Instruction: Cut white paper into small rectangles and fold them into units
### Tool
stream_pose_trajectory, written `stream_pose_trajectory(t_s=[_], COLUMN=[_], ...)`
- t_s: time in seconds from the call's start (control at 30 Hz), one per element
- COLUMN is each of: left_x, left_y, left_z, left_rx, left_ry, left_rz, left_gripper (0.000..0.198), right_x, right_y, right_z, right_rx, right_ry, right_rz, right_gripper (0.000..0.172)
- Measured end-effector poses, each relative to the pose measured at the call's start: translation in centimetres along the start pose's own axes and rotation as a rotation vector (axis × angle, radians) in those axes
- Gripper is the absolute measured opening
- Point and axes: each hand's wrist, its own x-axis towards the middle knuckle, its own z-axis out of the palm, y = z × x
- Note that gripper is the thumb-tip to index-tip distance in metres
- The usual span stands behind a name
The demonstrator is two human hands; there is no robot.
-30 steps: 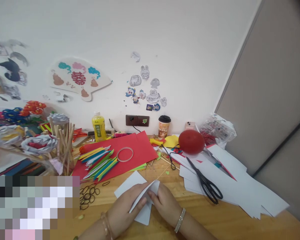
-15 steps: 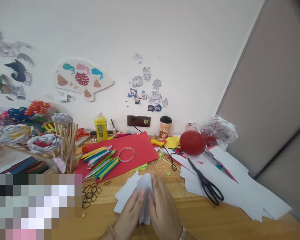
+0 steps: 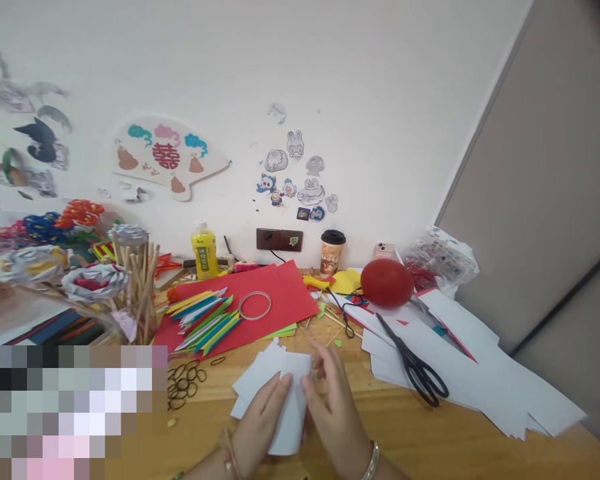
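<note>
White folded paper [image 3: 287, 407], creased, between both hands.

At the near edge of the wooden table [image 3: 430, 440], we pinch a folded white paper [image 3: 285, 400] between our left hand [image 3: 260, 427] and right hand [image 3: 333, 407]; black scissors [image 3: 413, 363] lie rightward.

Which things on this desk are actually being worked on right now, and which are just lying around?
In use: folded white paper, held between the left hand and right hand.

Lying about: black scissors, red ball, yellow bottle, metal ring, rubber bands, paper cup.
</note>
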Motion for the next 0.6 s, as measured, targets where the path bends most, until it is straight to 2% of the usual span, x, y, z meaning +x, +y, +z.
stream_pose_trajectory(t_s=[0.03, 0.1, 0.2, 0.37, 0.5, 0.6], left_x=[-0.1, -0.1, 0.1, 0.7, 0.3, -0.2], left_y=[0.3, 0.5, 0.3, -0.2, 0.4, 0.8], left_z=[0.4, 0.9, 1.1, 0.5, 0.6, 0.9], left_rx=[-0.013, -0.049, -0.12, -0.155, -0.148, -0.1], left_ry=[-0.004, -0.021, -0.044, -0.085, -0.184, -0.2], left_rz=[-0.015, -0.03, -0.066, -0.139, -0.188, -0.213], left_gripper=[0.06, 0.055, 0.053, 0.053, 0.051, 0.053], right_x=[0.3, 0.9, 1.4, 1.7, 1.9, 1.9], right_y=[0.3, 0.7, 1.2, 1.3, 1.1, 0.9], right_z=[-0.2, -0.5, -0.8, -0.9, -1.2, -1.3], right_rx=[0.063, 0.229, 0.432, 0.534, 0.461, 0.454], right_ry=[-0.006, -0.11, -0.225, -0.208, -0.121, -0.115], right_rz=[0.08, 0.219, 0.305, 0.298, 0.274, 0.298], right_gripper=[0.031, 0.026, 0.031, 0.032, 0.028, 0.021])
